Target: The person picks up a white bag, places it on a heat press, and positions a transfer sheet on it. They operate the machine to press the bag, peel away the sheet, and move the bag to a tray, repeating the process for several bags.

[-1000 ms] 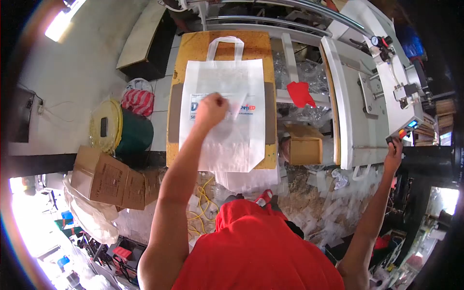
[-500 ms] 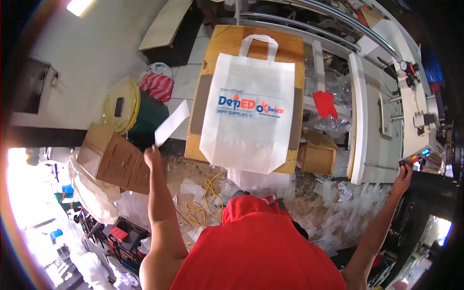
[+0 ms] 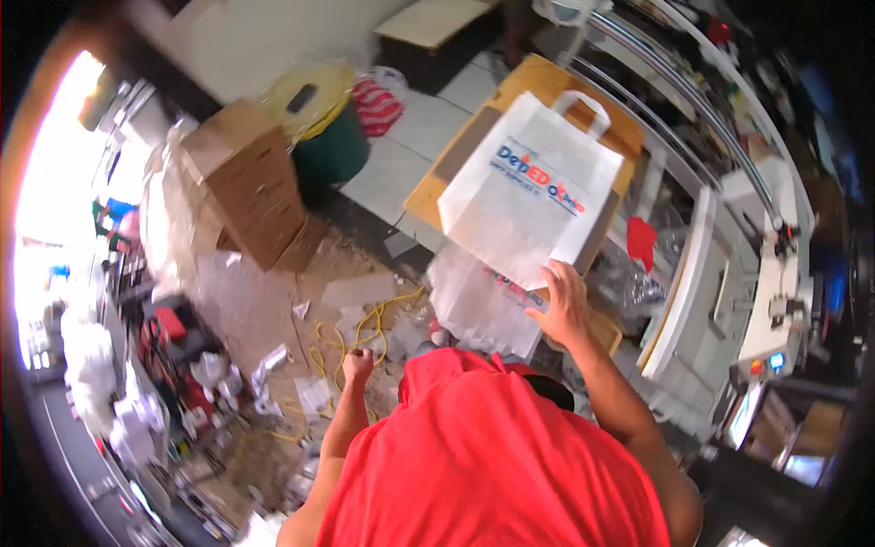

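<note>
A white tote bag (image 3: 538,214) with blue and red "DepED" print and a looped handle lies flat on a wooden board (image 3: 437,187). Just at the bag's lower right corner is my right hand (image 3: 567,310), its thumb and fingers apart. Below the board's near edge hang more white printed bags (image 3: 478,305), close to my right hand and partly covered by the upper bag. My left hand (image 3: 358,366) is closed in a fist low on the left, over the littered floor, with nothing visible in it.
A yellow cord (image 3: 369,333) and paper scraps lie on the floor. Cardboard boxes (image 3: 251,182) and a green bin (image 3: 333,150) with a yellow-covered lid stand left. On the right is a white machine (image 3: 770,337) with metal rails (image 3: 720,150); a red cloth (image 3: 641,242) lies near it.
My right hand has left the machine's control and come to the bag's lower edge. My left hand has dropped nearer my body, without the white strip it held. The view has turned left.
</note>
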The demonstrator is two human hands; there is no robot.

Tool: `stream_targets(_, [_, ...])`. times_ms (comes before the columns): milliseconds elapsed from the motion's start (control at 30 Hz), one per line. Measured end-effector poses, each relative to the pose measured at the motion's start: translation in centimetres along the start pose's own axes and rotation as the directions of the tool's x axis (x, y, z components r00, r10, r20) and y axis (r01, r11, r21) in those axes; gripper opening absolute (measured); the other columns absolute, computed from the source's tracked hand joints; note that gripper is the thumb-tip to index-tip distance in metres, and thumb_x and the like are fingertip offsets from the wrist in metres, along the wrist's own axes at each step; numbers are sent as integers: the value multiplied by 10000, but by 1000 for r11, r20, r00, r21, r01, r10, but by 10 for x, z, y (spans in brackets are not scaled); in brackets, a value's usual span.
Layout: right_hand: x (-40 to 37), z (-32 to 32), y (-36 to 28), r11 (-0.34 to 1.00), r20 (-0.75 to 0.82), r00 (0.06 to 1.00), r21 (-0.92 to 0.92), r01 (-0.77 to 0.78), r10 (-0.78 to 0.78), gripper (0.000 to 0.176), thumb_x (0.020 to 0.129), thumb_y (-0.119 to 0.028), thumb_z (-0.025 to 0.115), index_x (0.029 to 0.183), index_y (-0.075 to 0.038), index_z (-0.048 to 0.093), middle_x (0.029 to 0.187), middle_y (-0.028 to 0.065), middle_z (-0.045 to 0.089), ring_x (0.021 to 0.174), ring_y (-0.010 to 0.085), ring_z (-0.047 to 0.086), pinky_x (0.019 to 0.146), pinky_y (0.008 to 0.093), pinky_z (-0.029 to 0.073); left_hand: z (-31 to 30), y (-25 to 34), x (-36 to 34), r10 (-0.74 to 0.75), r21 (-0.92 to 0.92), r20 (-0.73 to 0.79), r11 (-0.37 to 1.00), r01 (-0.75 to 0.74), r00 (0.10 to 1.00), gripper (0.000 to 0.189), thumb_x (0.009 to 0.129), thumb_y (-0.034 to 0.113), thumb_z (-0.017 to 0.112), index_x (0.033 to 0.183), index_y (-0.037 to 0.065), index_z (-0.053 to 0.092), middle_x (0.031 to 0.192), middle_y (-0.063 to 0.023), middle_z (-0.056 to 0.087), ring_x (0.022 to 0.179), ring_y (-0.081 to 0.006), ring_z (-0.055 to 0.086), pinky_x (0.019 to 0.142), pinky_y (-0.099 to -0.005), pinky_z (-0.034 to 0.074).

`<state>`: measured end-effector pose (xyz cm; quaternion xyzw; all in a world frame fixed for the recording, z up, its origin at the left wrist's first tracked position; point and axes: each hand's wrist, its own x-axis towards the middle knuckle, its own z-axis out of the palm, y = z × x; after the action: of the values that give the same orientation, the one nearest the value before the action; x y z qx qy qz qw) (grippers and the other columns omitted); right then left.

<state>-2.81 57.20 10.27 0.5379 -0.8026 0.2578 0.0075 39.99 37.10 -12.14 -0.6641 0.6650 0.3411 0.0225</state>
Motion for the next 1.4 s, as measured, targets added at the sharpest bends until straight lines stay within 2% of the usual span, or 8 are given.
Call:
stream_targets(200, [19,26,62,987,327,932,90,137,-159,409,688,-246,814,1007,-75,624,1103,122,565,1050,353,526,874,451,459,-10,15,-113,-3,-241,-200,969,-46,980,362,858,346,605,878,-10,670,755,-198,680,737,-299,687,704,-399,525])
stream_targets(400, [16,25,63,963,248,931,22,270,-266,416,693,-285,809,989,-56,629,1054,157,575,1008,371,538,873,445,461,71,25,-259,-60,-555,-293,823,-119,954,268,906,251,646,834,-5,610,690,-66,643,629,-125,587,599,-307,477])
stream_targets(867, [26,52,51,875,213,894,-210,436,-395,220,794,-177,614,989,-76,601,1041,158,605,983,407,581,847,496,510,197,-121,-599,-539,-642,-360,736,217,762,255,886,248,677,840,3,620,731,-104,661,675,-176,626,651,-327,502])
stream_targets(933, [15,59,35,855,22,863,-124,504,-505,116,793,-149,614,855,-58,579,899,200,621,860,421,600,761,525,499,211,-138,-622,-585,-672,-360,703,233,727,253,888,246,673,839,4,619,727,-98,659,672,-175,624,651,-325,501])
stream_targets(1100, [-176,67,-112,778,131,815,415,472,-564,123,758,-153,622,755,-37,581,717,215,607,692,385,610,638,481,489,205,-105,-672,-540,-773,-447,635,-4,713,268,848,240,730,973,21,639,831,-82,681,756,-169,640,718,-316,518])
stream_targets(1200, [-354,12,-208,723,514,685,690,28,-516,223,778,-199,653,823,11,594,712,123,596,628,215,609,610,366,536,180,-81,-690,-315,-708,-527,677,-203,789,907,703,329,860,1438,97,382,1404,-159,499,1273,-258,503,1043,-411,415])
stream_targets(1233, [-409,8,-230,548,702,542,707,-447,-462,153,825,-133,601,878,8,575,781,78,580,666,176,612,630,330,574,179,-82,-699,-237,-652,-626,682,-332,743,1017,669,403,874,1468,78,334,1455,-168,431,1326,-274,452,1083,-418,385])
stream_targets(1400, [-603,-102,-337,222,624,243,572,-790,-743,149,888,-48,477,1023,0,519,955,123,607,833,274,654,746,455,605,200,-138,-801,-435,-665,-675,708,-236,596,976,725,438,802,1465,33,310,1442,-227,411,1346,-365,406,1125,-393,333])
